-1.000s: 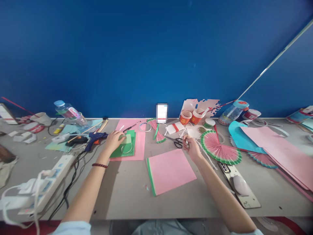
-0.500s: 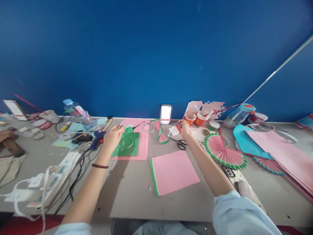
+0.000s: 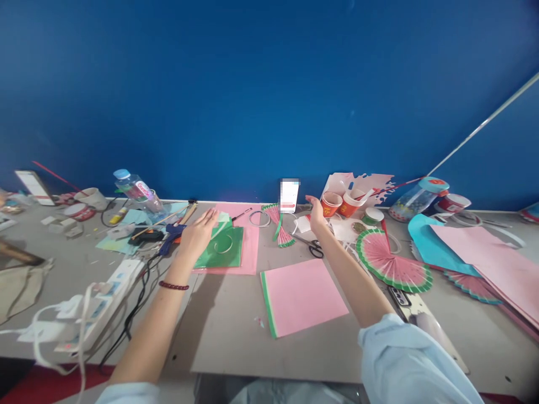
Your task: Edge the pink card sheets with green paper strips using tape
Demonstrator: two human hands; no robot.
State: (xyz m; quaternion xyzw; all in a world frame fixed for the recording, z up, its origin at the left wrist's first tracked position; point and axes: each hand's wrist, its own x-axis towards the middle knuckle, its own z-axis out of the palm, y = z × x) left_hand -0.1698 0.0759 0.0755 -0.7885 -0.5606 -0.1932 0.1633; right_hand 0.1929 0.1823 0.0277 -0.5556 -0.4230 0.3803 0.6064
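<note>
Right hand (image 3: 319, 217) has advanced toward the back edge of the worktop (image 3: 236, 342); it is now positioned just beside the nearer of two red paper cups. As a result, the scissors lie behind it and the cups are within its reach. Over the same interval, the left hand (image 3: 201, 233) has straightened its fingers.

Pose: both forearms extend from the front edge, well apart. The left palm faces down, fingers together, released, over the left side of the green sheets. Right fingers point toward the back edge; whether they grasp anything cannot be determined.

Layout:
- Pink sheet (image 3: 305, 297): flat, central, near the front edge, untouched.
- Green sheets (image 3: 213, 255): on pink paper (image 3: 251, 252), left of centre.
- Paper cups (image 3: 331, 207): upright, near the back edge.
- Scissors (image 3: 315, 249): flat, beside the right wrist.
- White packet (image 3: 303, 225): left of the right hand; contact unclear.
</note>
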